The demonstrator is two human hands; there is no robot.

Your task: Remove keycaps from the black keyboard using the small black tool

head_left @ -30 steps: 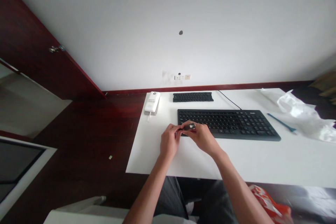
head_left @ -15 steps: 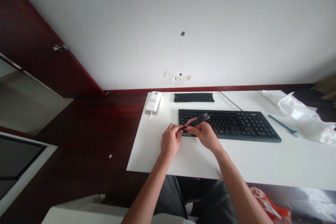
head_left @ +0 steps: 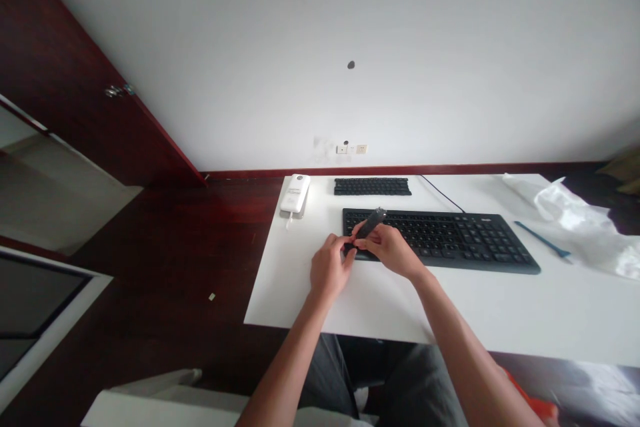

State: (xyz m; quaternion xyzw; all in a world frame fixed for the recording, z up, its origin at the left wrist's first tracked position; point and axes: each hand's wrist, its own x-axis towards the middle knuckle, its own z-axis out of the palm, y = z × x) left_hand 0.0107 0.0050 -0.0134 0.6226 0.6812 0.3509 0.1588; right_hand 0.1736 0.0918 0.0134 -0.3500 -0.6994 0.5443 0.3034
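Altogether, two keyboards are seen on the white table (head_left: 380,300): a large black keyboard (head_left: 445,238) and a smaller keyboard (head_left: 373,186) behind it. One dark slim tool (head_left: 369,223) is gripped, tilted, in the curled fingers of the right hand (head_left: 393,250) over the large keyboard's left end; its lower tip is pinched by the left hand (head_left: 329,271). One white phone (head_left: 295,195) is set apart.
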